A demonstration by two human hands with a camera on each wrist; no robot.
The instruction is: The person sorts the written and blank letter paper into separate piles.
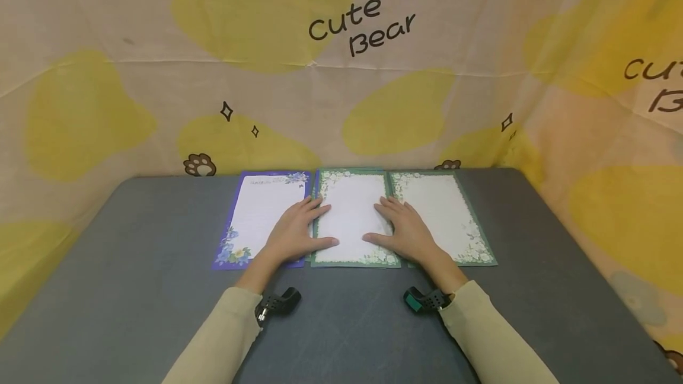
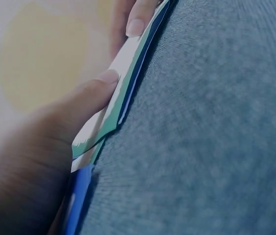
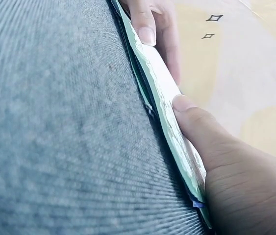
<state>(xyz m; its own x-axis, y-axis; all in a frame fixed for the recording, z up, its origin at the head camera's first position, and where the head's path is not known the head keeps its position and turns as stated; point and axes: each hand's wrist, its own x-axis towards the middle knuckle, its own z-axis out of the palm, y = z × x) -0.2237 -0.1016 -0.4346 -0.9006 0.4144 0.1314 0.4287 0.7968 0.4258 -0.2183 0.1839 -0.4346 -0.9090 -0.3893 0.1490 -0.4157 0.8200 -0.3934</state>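
Observation:
Three bordered sheets of paper lie side by side. The left sheet (image 1: 267, 206) has a blue-violet border with blue flowers. Green borders with white flowers frame the middle sheet (image 1: 349, 218) and the right sheet (image 1: 437, 206). More paper edges, green and blue, show beneath the middle sheet in both wrist views. My left hand (image 1: 295, 230) rests across the gap between the left and middle sheets, its thumb (image 2: 96, 93) stretched onto the middle one. Mirroring it, my right hand (image 1: 407, 230) rests over the gap on the other side, thumb (image 3: 196, 120) also on the middle sheet.
The sheets lie toward the far edge of a dark grey table (image 1: 149, 265). Behind it hangs a cream cloth (image 1: 283, 93) with yellow patches and "Cute Bear" lettering, which also runs along both sides. Each wrist wears a black strap device (image 1: 283, 301).

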